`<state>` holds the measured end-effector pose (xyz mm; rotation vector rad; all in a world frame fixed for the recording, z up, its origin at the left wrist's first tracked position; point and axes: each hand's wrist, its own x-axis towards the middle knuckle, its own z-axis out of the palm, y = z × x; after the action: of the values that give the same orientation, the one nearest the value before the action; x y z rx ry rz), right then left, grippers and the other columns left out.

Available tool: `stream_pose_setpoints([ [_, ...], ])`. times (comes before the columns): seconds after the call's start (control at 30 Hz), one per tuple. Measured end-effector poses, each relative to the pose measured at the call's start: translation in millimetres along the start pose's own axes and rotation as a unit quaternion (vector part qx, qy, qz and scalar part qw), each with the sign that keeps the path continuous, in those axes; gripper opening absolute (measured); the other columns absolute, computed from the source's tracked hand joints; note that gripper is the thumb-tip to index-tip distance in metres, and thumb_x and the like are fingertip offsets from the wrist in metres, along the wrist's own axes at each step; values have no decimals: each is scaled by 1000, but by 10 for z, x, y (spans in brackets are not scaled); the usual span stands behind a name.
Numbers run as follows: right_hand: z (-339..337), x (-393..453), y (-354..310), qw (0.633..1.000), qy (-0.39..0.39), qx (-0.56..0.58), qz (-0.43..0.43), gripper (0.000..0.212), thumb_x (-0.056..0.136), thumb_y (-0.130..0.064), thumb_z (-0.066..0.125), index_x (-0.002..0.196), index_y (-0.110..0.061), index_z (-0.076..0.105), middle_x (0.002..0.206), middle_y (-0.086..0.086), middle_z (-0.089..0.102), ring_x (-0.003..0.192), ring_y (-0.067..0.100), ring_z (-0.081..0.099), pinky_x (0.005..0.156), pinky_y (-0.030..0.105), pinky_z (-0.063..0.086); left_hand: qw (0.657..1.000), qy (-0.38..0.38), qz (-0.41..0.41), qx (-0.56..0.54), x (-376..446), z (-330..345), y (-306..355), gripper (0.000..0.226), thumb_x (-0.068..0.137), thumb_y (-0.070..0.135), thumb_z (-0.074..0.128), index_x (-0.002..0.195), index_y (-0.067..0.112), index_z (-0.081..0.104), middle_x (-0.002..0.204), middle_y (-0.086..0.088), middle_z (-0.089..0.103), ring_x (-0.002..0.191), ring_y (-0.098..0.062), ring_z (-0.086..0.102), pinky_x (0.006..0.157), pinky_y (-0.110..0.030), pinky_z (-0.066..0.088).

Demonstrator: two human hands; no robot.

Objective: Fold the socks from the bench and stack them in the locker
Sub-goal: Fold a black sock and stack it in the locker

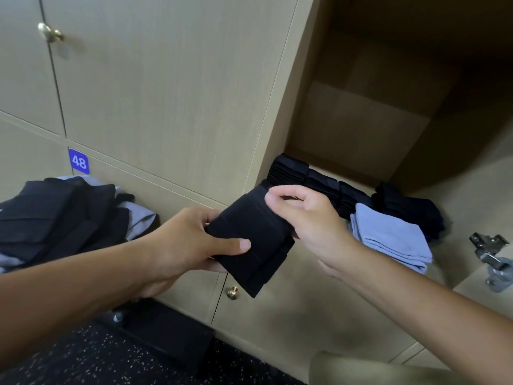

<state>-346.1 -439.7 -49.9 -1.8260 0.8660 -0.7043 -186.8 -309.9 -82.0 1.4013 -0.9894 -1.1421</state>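
Observation:
A folded dark navy sock (254,237) is held in the air in front of the locker's opening, between both hands. My left hand (194,237) grips its left side, thumb lying across the top. My right hand (308,218) pinches its upper right edge with curled fingers. Inside the open locker (361,129), a row of folded dark socks (319,184) lies along the shelf, with another dark stack (408,209) at the right. A folded light blue stack (388,240) sits at the shelf's front. At the far left, a loose pile of dark and light blue socks (63,218) lies heaped.
Closed beige locker doors (166,93) with brass knobs (50,33) fill the left and centre; one carries a blue 48 label (79,161). A metal door hinge (491,257) sticks out at the right edge. Dark speckled floor (116,357) lies below.

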Motion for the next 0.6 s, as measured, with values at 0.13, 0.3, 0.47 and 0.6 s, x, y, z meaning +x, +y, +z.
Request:
stream_pose_setpoints([
  [0.13, -31, -36, -8, 996, -23, -39, -72, 14, 87, -11, 78, 92, -23, 75, 81, -9, 77, 74, 1, 72, 66, 11, 52, 1000, 0, -21, -19, -11, -10, 7, 29, 87, 13, 77, 116, 14, 75, 105, -7, 79, 100, -20, 76, 82, -30, 63],
  [0.3, -85, 4, 53, 999, 16, -49, -18, 14, 93, -21, 73, 106, -17, 71, 95, -1, 78, 90, 8, 73, 82, 24, 58, 999, -10, -24, -27, -21, -6, 27, 35, 80, 18, 82, 114, 14, 74, 107, -9, 79, 101, -20, 76, 84, -30, 63],
  [0.47, -185, 65, 24, 988, 136, 62, 51, 23, 102, -26, 60, 122, -14, 58, 119, 5, 69, 86, 17, 74, 77, 39, 64, 1000, 6, -21, 6, -36, -64, -1, 37, 73, 26, 86, 105, 9, 77, 103, -21, 77, 99, -33, 75, 86, -36, 60],
  [0.6, -227, 15, -33, 984, 177, 21, -11, 23, 104, -26, 55, 125, -18, 49, 117, -6, 65, 61, 9, 72, 81, 50, 61, 999, 22, -22, -9, -53, -84, -11, 21, 87, 19, 78, 103, 6, 76, 98, -17, 78, 87, -22, 77, 71, -23, 58],
])
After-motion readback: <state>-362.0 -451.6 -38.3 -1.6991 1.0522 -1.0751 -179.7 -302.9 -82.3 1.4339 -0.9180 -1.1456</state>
